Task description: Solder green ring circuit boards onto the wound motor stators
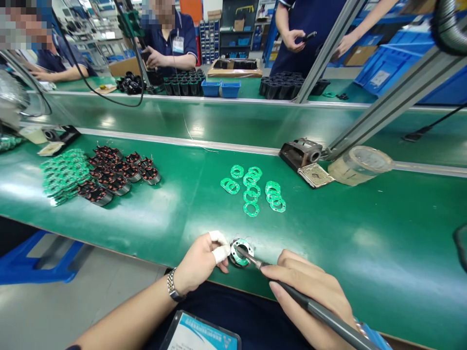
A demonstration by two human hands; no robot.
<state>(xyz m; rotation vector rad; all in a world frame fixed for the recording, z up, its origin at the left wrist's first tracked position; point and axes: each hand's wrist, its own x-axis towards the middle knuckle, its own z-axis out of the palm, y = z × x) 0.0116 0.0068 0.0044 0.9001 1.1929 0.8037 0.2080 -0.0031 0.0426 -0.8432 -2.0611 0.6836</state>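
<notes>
A ring-shaped green circuit board sits on a round part near the table's front edge. My left hand, with white covers on the thumb and a finger, pinches the left side of this part. In my right hand is a dark soldering iron, its tip over the ring. Loose green ring boards lie in small groups beyond my hands. To the left are copper-wound stators beside a pile of green boards.
At the right stand a metal iron holder, a sponge tray and a translucent tub. A slanted metal post rises behind them. Across the line are black cups, blue bins and several people.
</notes>
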